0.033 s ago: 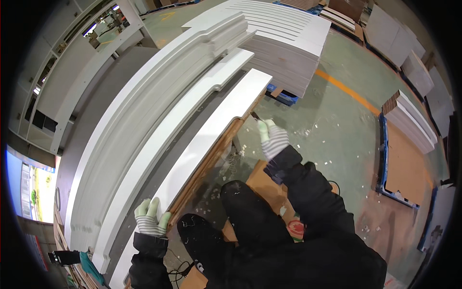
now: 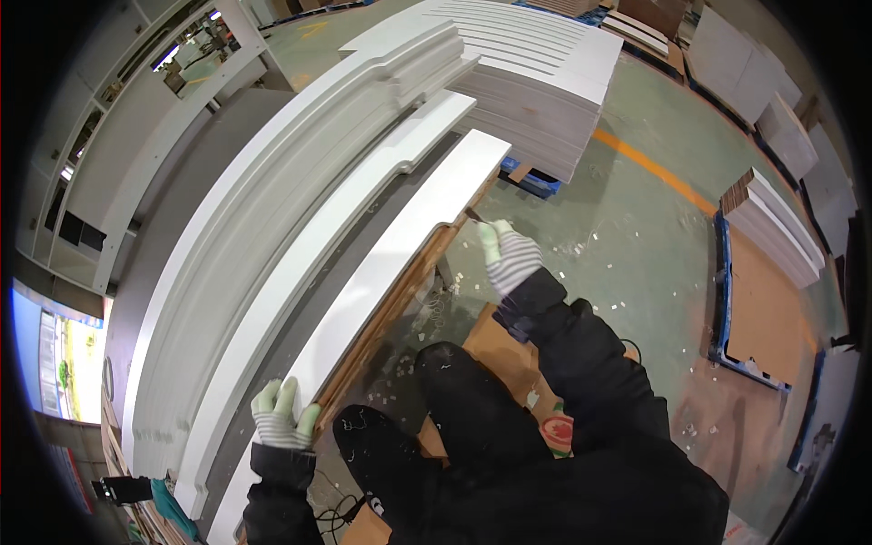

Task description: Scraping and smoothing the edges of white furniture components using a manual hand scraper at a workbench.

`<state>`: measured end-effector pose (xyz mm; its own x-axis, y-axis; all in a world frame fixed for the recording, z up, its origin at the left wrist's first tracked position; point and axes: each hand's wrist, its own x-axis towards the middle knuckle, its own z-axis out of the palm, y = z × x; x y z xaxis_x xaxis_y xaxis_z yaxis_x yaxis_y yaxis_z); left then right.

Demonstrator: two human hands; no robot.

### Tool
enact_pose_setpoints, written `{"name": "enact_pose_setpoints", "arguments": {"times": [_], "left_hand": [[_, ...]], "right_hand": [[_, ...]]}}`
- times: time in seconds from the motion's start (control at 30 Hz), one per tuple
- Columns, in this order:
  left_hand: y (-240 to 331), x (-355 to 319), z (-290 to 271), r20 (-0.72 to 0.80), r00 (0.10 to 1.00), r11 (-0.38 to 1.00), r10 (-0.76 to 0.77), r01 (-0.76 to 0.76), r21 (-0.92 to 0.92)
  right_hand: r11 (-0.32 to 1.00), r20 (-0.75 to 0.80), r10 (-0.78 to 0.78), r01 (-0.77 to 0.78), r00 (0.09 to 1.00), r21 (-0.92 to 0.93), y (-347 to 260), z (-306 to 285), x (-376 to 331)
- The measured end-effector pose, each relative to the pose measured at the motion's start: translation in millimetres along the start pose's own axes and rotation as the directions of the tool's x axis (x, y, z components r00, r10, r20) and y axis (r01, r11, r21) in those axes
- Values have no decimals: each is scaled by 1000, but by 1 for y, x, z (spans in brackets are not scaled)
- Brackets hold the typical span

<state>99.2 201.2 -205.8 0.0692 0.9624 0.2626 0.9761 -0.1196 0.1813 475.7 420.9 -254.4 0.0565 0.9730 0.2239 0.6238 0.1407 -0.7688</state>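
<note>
A long white board with a shaped, brown bare edge lies slantwise across the dark bench top. My left hand, in a pale green and striped glove, grips its near part, with fingers over the top face and thumb at the edge. In my gloved right hand is a small, thin dark tool, its kind too small to tell. The fingers are closed around it. Its tip is at the brown edge, close to the step in the outline.
Stacked white shaped boards stand left on the bench. Beyond them is a tall stack of grooved panels on a blue pallet. Flattened cardboard and pale scraps lie on the green floor. Another pallet stands at right.
My right hand has moved slightly left toward the board, bringing the tool's tip to its edge. The left hand keeps nearly the same place on the board.
</note>
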Motion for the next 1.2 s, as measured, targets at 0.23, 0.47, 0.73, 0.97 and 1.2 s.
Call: {"name": "enact_pose_setpoints", "arguments": {"times": [0.23, 0.47, 0.73, 0.97, 1.2], "left_hand": [[-4, -2, -4, 3, 998, 998, 68, -68, 12], [-12, -3, 1, 53, 997, 998, 54, -55, 23], [-11, 0, 6, 16, 998, 998, 67, -67, -9], [-7, 1, 1, 21, 999, 999, 38, -37, -19], [-5, 1, 1, 0, 999, 999, 35, -35, -21]], "right_hand": [[936, 156, 117, -56, 981, -347, 29, 5, 96], [967, -145, 24, -60, 989, -248, 73, -10, 134], [947, -164, 142, -183, 976, -266, 98, -23, 186], [960, 8, 155, -153, 988, 234, 95, -26, 171], [982, 670, 11, 117, 742, -146, -11, 8, 64]]}}
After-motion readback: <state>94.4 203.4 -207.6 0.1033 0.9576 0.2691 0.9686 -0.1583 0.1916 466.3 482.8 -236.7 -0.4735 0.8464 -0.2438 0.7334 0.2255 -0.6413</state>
